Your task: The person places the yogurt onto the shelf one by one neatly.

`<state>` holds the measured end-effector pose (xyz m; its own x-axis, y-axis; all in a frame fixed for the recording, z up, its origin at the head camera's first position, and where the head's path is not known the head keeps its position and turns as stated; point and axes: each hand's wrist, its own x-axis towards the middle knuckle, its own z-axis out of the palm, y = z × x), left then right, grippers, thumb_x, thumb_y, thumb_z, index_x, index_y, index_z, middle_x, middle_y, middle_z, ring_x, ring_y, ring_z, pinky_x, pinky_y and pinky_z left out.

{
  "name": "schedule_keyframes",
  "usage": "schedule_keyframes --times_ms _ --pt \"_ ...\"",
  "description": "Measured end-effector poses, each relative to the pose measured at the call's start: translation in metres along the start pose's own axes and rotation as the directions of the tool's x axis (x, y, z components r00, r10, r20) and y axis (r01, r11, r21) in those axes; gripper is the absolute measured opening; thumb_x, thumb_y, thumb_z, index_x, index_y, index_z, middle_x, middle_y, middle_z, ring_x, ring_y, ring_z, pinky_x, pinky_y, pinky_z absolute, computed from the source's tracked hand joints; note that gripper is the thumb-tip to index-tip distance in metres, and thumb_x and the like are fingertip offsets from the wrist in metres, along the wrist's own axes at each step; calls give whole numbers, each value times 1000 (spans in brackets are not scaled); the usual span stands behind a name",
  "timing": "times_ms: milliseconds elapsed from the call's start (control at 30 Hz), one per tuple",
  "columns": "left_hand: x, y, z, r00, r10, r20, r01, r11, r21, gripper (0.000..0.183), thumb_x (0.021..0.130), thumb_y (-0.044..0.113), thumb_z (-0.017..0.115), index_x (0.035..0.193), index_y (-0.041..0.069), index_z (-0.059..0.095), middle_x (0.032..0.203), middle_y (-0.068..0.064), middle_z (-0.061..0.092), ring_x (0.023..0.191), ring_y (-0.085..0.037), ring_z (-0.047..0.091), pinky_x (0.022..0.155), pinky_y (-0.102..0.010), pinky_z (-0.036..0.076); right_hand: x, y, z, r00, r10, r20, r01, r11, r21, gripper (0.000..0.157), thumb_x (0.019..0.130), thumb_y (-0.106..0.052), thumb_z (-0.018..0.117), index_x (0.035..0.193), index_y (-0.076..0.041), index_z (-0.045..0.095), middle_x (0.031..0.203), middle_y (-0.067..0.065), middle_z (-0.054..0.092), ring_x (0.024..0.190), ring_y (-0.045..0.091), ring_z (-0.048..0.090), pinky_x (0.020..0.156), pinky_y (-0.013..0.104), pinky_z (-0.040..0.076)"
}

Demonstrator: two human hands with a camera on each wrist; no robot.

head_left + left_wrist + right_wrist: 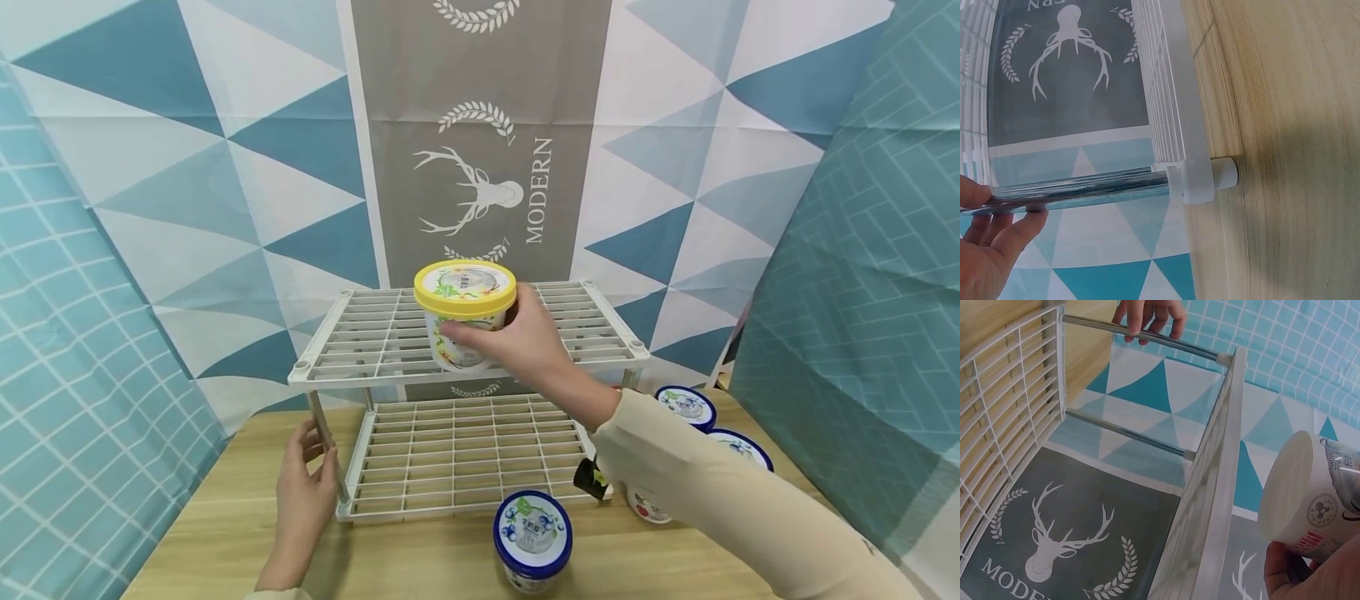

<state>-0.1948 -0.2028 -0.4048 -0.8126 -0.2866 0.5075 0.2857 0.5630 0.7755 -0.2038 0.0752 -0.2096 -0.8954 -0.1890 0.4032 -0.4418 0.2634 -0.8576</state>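
Observation:
Above the upper shelf of a white two-tier rack (315,358), my right hand (525,337) grips a white tub with a yellow lid (465,292). The tub is upright, its thumb side facing me in the head view. In the right wrist view, the pale base of the tub (1288,487) shows beside the shelf edge. My left hand (303,475) is at the rack's front left leg. Its thumb and fingertips pinch the shiny metal post (1085,190) in the left wrist view. A blue-lidded tub (532,533) stands on the table in front of the lower shelf.
More blue-lidded tubs (686,407) stand right of the rack, partly hidden by my right sleeve (697,467). A small black item (591,479) is at the lower shelf's front right corner. Patterned cloth (480,192) hangs behind the wooden table (217,517).

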Motion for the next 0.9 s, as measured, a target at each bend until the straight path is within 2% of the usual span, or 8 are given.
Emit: schedule_keyframes --times_ms 400,533,900 --pt "-1 -1 -1 999 49 -23 -48 999 23 48 89 -9 52 134 -3 35 111 -26 54 102 -43 57 83 -49 54 9 1 13 1000 28 7 -28 999 -30 73 72 -41 79 128 -20 39 115 -3 52 102 12 59 84 30 58" --pt "-1 -1 -1 998 47 -29 -47 999 27 48 89 -9 52 133 -3 36 111 -25 54 102 -42 57 82 -49 54 12 4 18 1000 24 2 -23 999 -22 74 71 -41 80 129 -20 40 116 -2 52 103 13 58 85 30 58" --pt "0 -3 1 998 47 -30 -46 998 33 47 90 -7 52 134 -2 36 111 -24 54 102 -40 58 82 -50 54 19 4 31 997 76 -31 -78 996 -47 80 67 -47 81 129 -19 39 116 -3 51 102 13 56 81 28 57"
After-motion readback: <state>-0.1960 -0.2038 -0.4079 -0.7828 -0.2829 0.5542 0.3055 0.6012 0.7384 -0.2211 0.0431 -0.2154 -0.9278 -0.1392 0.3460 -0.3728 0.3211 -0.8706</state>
